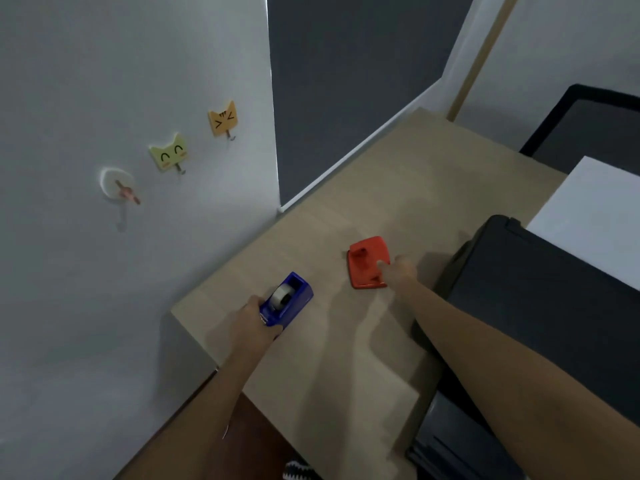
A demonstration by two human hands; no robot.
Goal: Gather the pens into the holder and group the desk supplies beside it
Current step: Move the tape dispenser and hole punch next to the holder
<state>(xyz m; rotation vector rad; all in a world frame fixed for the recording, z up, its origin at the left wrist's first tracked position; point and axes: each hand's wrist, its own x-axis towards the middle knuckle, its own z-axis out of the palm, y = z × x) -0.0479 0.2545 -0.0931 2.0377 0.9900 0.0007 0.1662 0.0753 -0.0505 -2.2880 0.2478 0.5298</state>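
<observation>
A blue tape dispenser [289, 299] with a roll of clear tape stands near the left edge of the light wooden desk [398, 188]. My left hand [251, 318] grips its near end. To the right lies an orange-red desk item [366, 261], a squarish plastic piece. My right hand [398, 271] rests on its near right corner, fingers curled on it. No pens and no pen holder are in view.
A black printer [540, 292] with white paper [595, 216] in its tray fills the desk's right side. The white wall on the left carries cat-shaped hooks [223, 119]. A dark blind [346, 81] hangs behind the desk.
</observation>
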